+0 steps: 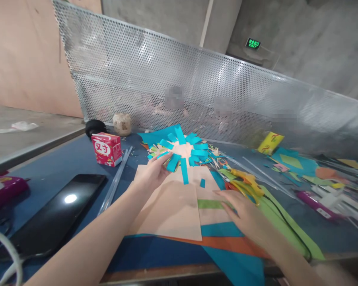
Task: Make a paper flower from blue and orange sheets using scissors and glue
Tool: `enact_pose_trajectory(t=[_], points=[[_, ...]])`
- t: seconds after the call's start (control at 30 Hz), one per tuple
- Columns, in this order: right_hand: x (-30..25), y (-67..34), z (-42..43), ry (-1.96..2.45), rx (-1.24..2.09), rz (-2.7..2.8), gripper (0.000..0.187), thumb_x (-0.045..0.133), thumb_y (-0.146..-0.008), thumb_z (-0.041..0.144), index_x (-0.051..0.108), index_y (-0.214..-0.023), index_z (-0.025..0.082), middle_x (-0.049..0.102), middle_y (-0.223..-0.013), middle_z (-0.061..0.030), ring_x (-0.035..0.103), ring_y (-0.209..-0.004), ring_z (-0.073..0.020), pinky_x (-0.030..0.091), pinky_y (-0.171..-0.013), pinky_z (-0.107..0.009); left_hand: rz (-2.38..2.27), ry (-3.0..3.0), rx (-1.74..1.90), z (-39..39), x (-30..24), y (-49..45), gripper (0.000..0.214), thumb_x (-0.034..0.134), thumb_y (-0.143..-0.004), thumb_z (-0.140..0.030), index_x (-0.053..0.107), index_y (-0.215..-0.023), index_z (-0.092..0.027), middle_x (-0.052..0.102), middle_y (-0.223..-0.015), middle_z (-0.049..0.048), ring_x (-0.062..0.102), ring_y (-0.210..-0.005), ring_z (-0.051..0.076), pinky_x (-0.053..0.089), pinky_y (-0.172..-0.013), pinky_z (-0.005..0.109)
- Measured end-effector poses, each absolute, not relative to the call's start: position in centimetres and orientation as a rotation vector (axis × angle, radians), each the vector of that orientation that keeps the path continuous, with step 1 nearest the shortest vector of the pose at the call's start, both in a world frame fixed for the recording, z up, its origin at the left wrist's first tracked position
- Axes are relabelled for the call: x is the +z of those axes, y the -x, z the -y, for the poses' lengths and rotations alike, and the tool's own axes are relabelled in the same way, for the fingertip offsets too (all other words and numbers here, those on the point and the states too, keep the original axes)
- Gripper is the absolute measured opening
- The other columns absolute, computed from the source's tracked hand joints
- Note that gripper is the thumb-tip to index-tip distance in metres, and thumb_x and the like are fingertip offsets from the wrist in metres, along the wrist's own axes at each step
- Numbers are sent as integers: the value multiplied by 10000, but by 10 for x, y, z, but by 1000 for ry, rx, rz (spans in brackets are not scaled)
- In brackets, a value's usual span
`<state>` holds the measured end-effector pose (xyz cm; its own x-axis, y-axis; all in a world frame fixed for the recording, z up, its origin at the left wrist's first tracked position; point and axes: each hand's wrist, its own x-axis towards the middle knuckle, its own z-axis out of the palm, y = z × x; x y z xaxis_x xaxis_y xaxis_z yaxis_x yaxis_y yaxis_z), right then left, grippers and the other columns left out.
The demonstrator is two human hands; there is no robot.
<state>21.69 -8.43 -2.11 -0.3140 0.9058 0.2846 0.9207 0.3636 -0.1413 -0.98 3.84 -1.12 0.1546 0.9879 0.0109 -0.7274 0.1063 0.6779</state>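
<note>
My left hand [159, 171] is closed on the edge of a flower-like felt piece [183, 150], a peach disc with bright blue strips sticking out all round. One longer blue strip hangs down from its near side. Below lie peach felt sheets [167, 210]. A green strip [210, 204] rests on the right-hand sheet. Over its right end is my right hand [241, 208], thumb and forefinger apart; whether they touch the strip I cannot tell. A small blue scrap [203, 183] lies just beyond. Beside my right hand is a yellow glue gun [247, 180] with a black cord.
A black phone [56, 214] and a red box [107, 149] are on the left, near clear glue sticks [116, 178]. A jar [122, 124] stands behind. Felt scraps [292, 161] and a yellow packet [270, 143] lie right. A perforated metal panel [155, 75] borders the table's back.
</note>
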Motion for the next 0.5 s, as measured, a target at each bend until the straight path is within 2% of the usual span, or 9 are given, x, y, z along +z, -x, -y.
enact_pose_trajectory(t=[0.13, 0.27, 0.37, 0.5], points=[[-20, -214, 52, 1604, -26, 2429, 337, 427, -835, 148, 529, -1155, 164, 586, -1158, -82, 538, -1058, -197, 451, -891, -348, -590, -566, 1378, -41, -14, 10, 99, 537, -738, -31, 591, -773, -107, 664, -640, 45, 625, -531, 131, 534, -505, 226], [-17, -199, 21, 1597, -79, 2548, 392, 503, -811, 152, 500, -1201, 104, 587, -1152, -121, 520, -1076, -234, 417, -909, -353, -649, -563, 1369, -43, -16, 10, 109, 529, -744, -27, 600, -784, -101, 676, -674, 65, 644, -572, 152, 555, -537, 259], [-21, -193, 11, 1674, -36, 2522, 352, 495, -822, 167, 530, -1172, 146, 621, -1092, -116, 581, -986, -232, 459, -812, -324, -678, -583, 1356, -45, -18, 9, 111, 520, -756, -31, 606, -784, -95, 676, -672, 68, 642, -561, 145, 554, -540, 249], [-28, -198, 13, 1645, -48, 2508, 290, 425, -824, 85, 598, -1036, 183, 662, -978, -72, 611, -909, -196, 461, -750, -269, -697, -620, 1336, -46, -22, 6, 134, 492, -777, -24, 609, -784, -89, 677, -678, 68, 634, -535, 129, 545, -531, 219]])
